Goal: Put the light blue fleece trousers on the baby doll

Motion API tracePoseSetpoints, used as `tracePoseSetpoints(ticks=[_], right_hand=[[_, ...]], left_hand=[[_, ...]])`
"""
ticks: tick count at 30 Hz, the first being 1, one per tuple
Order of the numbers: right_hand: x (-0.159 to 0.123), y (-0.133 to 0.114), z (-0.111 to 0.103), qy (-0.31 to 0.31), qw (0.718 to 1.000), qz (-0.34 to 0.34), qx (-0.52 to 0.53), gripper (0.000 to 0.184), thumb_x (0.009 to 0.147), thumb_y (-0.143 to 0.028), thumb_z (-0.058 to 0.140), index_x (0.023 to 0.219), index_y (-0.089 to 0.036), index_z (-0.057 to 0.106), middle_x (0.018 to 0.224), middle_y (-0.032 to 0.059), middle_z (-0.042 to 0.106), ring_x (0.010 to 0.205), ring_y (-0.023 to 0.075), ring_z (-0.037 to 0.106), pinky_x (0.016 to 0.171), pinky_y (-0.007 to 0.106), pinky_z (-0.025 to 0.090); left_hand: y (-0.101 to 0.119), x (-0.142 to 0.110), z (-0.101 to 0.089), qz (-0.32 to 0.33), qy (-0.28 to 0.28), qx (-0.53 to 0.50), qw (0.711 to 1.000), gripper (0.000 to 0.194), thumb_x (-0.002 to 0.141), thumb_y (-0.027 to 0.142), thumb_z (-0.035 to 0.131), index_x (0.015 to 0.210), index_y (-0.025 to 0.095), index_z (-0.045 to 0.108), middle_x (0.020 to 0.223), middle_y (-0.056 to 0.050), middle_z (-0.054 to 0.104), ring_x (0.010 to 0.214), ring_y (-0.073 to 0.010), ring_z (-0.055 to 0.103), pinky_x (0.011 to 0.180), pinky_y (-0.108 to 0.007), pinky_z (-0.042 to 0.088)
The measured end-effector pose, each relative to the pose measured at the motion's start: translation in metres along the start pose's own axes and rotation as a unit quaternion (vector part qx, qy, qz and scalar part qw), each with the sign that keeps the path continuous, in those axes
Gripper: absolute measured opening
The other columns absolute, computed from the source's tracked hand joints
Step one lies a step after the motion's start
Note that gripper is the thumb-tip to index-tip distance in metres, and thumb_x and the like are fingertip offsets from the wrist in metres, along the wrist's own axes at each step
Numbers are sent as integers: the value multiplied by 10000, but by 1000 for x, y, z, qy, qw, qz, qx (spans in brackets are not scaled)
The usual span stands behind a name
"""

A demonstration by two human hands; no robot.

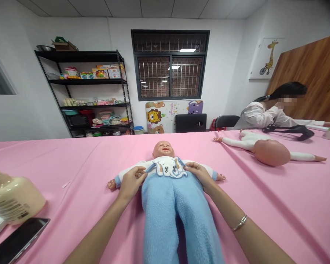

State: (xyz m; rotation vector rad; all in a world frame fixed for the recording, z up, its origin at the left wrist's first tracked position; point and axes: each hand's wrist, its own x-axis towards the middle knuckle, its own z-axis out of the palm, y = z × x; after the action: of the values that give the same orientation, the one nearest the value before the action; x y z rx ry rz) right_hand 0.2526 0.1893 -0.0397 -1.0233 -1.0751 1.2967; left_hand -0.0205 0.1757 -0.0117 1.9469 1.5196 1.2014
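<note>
A baby doll [163, 149] lies on its back in the middle of the pink table [71, 161], head pointing away from me. It wears a white top with an elephant picture and blue fleece overalls [176, 212]. My left hand [131, 182] pinches the left shoulder strap of the overalls at the doll's chest. On the opposite side my right hand [198, 174] grips the other strap, fingers closed on the fabric. A thin bracelet circles my right wrist.
A second doll [269, 150] lies face down at the right, near another person [272, 110] leaning on the table. A cream bottle [13, 198] and a dark phone [16, 240] sit at the left front edge. Black shelves [90, 95] stand behind.
</note>
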Motion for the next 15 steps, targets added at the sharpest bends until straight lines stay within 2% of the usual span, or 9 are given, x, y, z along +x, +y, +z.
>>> tracePoseSetpoints(ticks=[4, 8, 12, 15], right_hand=[[-1, 0, 0, -11, 1000, -14, -15, 390, 547, -399, 768, 831, -174, 623, 841, -3, 632, 772, 118, 546, 705, 219, 387], [-1, 1, -1, -18, 999, -39, 2, 389, 527, -343, 794, 816, -165, 602, 784, -27, 598, 719, 82, 512, 674, 197, 359], [-2, 1, 1, -12, 998, -41, 44, 367, 511, -297, 805, 783, -163, 598, 766, -35, 593, 708, 70, 507, 656, 186, 346], [-2, 1, 1, -6, 996, -27, 85, 361, 502, -287, 807, 767, -174, 590, 722, -36, 595, 684, 73, 511, 631, 186, 345]], left_hand=[[0, 3, -8, 34, 1, 105, 994, 173, 746, 291, 499, 809, 190, 624, 857, -23, 635, 763, -185, 587, 735, -313, 453], [-3, 9, -23, 13, 74, 184, 980, 134, 730, 222, 476, 802, 194, 586, 871, -23, 598, 788, -183, 562, 704, -298, 415], [-4, 9, -25, 15, 112, 151, 982, 77, 707, 192, 474, 769, 192, 519, 809, 3, 563, 689, -148, 526, 628, -263, 381], [2, 4, -20, 5, 109, 111, 988, 47, 683, 168, 477, 696, 197, 442, 621, 50, 473, 570, -123, 462, 559, -238, 336]])
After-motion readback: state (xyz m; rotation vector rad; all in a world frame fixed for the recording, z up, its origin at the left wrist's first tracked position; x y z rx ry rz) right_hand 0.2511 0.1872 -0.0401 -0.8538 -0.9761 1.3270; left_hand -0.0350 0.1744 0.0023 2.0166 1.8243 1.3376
